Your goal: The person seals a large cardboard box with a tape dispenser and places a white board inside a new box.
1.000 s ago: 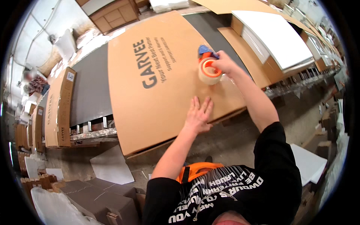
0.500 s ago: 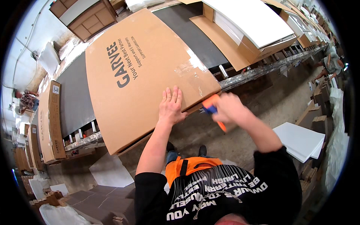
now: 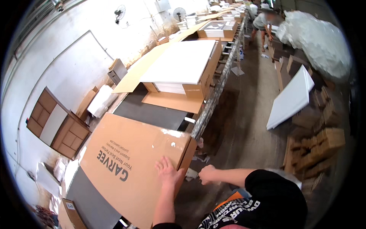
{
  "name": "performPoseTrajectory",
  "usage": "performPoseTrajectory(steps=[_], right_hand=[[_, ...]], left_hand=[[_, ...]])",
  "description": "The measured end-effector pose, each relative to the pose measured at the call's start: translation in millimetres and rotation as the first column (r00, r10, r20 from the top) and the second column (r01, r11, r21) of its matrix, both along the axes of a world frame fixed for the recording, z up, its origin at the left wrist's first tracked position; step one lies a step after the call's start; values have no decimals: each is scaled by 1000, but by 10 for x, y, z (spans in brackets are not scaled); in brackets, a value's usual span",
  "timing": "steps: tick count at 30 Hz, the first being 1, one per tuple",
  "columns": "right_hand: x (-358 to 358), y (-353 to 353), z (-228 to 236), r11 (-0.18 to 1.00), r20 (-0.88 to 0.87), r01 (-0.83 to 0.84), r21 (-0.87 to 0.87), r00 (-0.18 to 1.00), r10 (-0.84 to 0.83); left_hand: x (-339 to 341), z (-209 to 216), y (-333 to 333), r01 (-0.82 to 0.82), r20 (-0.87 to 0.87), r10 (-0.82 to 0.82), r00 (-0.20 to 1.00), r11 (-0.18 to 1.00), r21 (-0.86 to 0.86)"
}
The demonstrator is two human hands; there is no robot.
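Note:
A large flat brown carton (image 3: 126, 152) lies on the dark conveyor belt (image 3: 152, 110), with shiny clear tape on its far right corner. My left hand (image 3: 167, 172) rests on the carton's top close to its right edge, fingers spread and gripping nothing. Out past that edge, apart from the carton, is my right hand (image 3: 208, 174) with its fingers closed. What it holds, if anything, is hidden; no orange or blue tool shows there.
Farther along the belt stands an open carton (image 3: 207, 82) with a white panel (image 3: 181, 57) on top. White sheets (image 3: 291, 97) lean over brown cardboard stacks (image 3: 320, 149) on the right. A person (image 3: 262, 24) bends in the far aisle. Another carton (image 3: 72, 213) sits at lower left.
My view has swung up and toward the right. The orange and blue tape dispenser seen in my right hand is out of sight. My left hand stays on the carton.

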State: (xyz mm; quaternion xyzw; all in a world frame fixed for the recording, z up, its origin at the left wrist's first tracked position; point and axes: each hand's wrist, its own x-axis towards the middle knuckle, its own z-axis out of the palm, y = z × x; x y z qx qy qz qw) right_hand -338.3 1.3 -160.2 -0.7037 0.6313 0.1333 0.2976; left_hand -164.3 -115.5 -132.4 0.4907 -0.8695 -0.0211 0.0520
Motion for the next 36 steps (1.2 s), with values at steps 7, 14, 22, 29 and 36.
performPoseTrajectory(steps=[7,14,22,29,36], right_hand=[[1060,604,2476,890,18,118,-440,992,-123],[2301,-760,2428,833,141,11,-553,987,81],[2309,249,1454,841,-23,-220,-495,970,240],[2257,420,-496,837,-64,-510,-200,859,508],[-89,556,-164,686,826,638,351,134,-547]], left_hand=[[1822,455,1198,79,119,-88,989,994,75],[2499,-10,1226,-22,-267,-9,964,994,-111],[2841,-51,1217,-90,-220,40,975,971,-222],[2451,-38,1205,43,-206,-109,973,953,-300],[2720,72,1383,-60,-209,17,978,978,-199]])
